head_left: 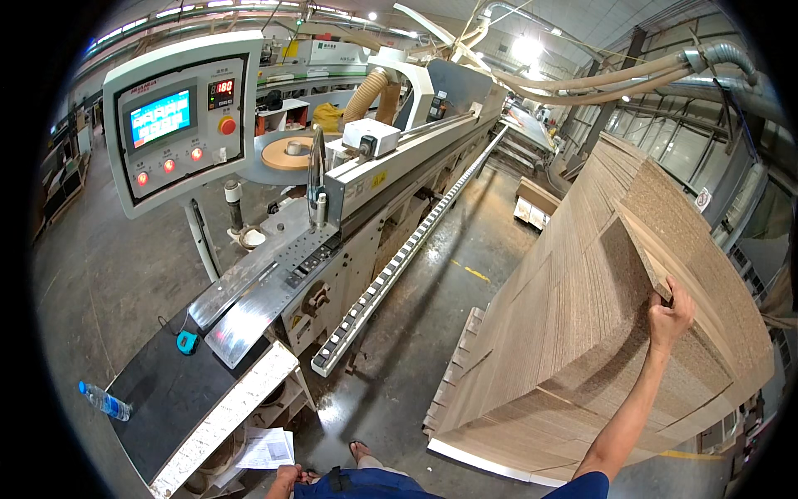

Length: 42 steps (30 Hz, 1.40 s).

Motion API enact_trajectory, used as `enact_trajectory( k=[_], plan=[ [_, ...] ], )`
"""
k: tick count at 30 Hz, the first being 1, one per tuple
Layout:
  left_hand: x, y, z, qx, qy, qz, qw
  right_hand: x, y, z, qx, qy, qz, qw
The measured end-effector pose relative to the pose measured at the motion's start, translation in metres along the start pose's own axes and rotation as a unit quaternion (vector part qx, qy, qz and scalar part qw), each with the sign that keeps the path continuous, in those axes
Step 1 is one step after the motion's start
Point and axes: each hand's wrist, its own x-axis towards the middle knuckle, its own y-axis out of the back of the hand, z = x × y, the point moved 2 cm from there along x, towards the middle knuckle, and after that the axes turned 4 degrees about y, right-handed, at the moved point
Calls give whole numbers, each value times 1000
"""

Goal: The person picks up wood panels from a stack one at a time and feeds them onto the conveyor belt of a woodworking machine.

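Observation:
On the right, my right hand (672, 312) is closed on the near corner of a wood-grain particleboard panel (650, 256). That panel is tilted up from the top of a tall stack of particleboard panels (532, 333). Low in the view, close to my body, my left hand (291, 476) has its fingers curled. Some white printed sheets of paper (266, 450) are right beside it. I cannot make out whether those fingers hold the sheets, as the lower edge cuts off part of the hand.
A long edge-banding machine (357, 195) runs away ahead, with a roller rail (416, 241) along its side. Its control panel (184, 116) stands at upper left. A black-topped table (166, 399) bears a water bottle (105, 401) and a teal tape measure (188, 342).

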Motion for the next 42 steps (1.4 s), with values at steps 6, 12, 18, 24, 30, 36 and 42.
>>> enact_trajectory(
  k=[6, 12, 18, 24, 30, 36, 42],
  plan=[
    [10, 3, -10, -6, -12, 4, 1000, 3, 1, -7, 15, 19, 22, 999],
    [14, 4, -12, -21, -30, -2, 999, 3, 3, -6, 32, 28, 29, 999],
    [11, 1, -11, 10, -21, -2, 1000, 3, 3, -8, 39, 22, 27, 999],
    [12, 1, -13, 14, -58, 11, 998, 3, 2, -7, 39, 18, 26, 999],
    [8, -1, -11, 3, -22, -13, 1000, 2, 4, -7, 28, 18, 16, 999],
    [14, 3, -16, -14, -67, 11, 998, 3, 2, -9, 30, 10, 16, 999],
    [16, 2, -14, 2, -37, -17, 999, 3, 3, -8, 19, 12, 17, 1000]
  ],
)
